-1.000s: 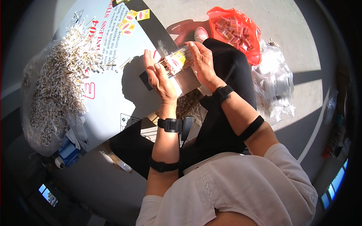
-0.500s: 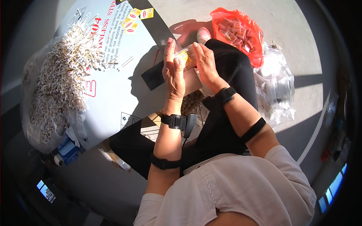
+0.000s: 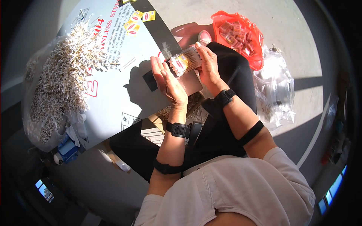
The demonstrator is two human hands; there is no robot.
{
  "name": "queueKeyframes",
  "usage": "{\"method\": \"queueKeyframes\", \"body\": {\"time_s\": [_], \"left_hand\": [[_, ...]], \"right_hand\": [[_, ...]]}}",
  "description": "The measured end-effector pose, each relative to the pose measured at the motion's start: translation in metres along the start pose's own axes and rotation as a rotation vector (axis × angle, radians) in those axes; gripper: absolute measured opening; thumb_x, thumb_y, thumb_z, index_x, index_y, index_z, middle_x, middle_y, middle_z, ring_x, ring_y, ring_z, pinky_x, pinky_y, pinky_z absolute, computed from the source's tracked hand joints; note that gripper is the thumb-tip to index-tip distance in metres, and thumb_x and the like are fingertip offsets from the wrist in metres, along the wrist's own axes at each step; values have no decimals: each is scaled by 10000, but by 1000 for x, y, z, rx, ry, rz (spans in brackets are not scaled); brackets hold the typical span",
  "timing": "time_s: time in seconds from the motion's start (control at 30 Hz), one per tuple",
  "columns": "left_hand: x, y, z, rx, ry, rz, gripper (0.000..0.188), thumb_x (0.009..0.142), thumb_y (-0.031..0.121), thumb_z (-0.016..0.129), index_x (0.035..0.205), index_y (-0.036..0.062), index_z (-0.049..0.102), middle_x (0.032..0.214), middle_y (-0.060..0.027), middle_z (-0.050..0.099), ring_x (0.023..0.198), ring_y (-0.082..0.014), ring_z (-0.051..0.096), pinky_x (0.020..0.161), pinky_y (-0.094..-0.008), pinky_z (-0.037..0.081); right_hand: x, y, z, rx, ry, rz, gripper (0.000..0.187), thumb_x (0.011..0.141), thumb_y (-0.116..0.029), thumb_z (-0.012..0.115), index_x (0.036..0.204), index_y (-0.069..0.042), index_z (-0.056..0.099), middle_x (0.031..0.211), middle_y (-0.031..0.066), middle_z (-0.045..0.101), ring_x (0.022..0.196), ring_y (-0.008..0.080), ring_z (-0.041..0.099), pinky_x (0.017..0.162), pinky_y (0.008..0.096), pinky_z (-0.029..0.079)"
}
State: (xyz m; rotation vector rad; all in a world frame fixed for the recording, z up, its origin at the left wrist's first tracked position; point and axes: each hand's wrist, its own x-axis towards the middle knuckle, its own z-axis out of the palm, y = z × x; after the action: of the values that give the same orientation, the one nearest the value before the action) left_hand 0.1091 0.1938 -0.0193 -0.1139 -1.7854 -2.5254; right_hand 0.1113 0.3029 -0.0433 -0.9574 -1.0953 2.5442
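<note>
A pack of cotton swabs with a yellow and white label is held between the two hands, its right end gripped by the curled fingers and thumb of the right hand. The left hand is held open, fingers stretched and nothing grasped, just beside the other end. On the surface, loose swabs are heaped at the left and yellow cards are scattered at the far side. Small packs are gathered in a red bag on the right
</note>
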Motion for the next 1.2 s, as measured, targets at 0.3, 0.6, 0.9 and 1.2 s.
{"method": "queueKeyframes", "body": {"time_s": [0.3,0.6,0.9,1.2], "left_hand": [[5,-10,1,140,-59,32,706,1026,459,363,1509,-19,170,1576,-215,169,1476,-291,149,1194,-433,126],[11,-2,-21,282,-90,166,503,997,276,532,1388,-13,405,1499,-221,313,1388,-338,332,1137,-443,290],[95,38,-133,1458,-43,340,401,706,68,768,1069,182,640,1136,-32,510,1132,-299,445,939,-481,394],[38,45,-134,1308,-124,343,198,764,4,682,866,141,582,941,-25,533,994,-261,499,864,-427,385]], "right_hand": [[0,11,6,-182,-3,-132,331,948,-350,635,802,-53,631,714,-62,553,659,41,442,581,232,380],[0,0,0,-190,56,-229,387,963,-401,596,879,-23,613,840,-20,513,749,82,396,662,247,343],[-5,-25,-4,-346,179,-744,181,981,-163,585,1041,-13,665,820,-15,615,656,36,462,582,179,375],[-81,15,48,-1084,-562,-638,122,863,-23,658,977,-27,616,879,103,638,734,265,645,676,317,519]]}}
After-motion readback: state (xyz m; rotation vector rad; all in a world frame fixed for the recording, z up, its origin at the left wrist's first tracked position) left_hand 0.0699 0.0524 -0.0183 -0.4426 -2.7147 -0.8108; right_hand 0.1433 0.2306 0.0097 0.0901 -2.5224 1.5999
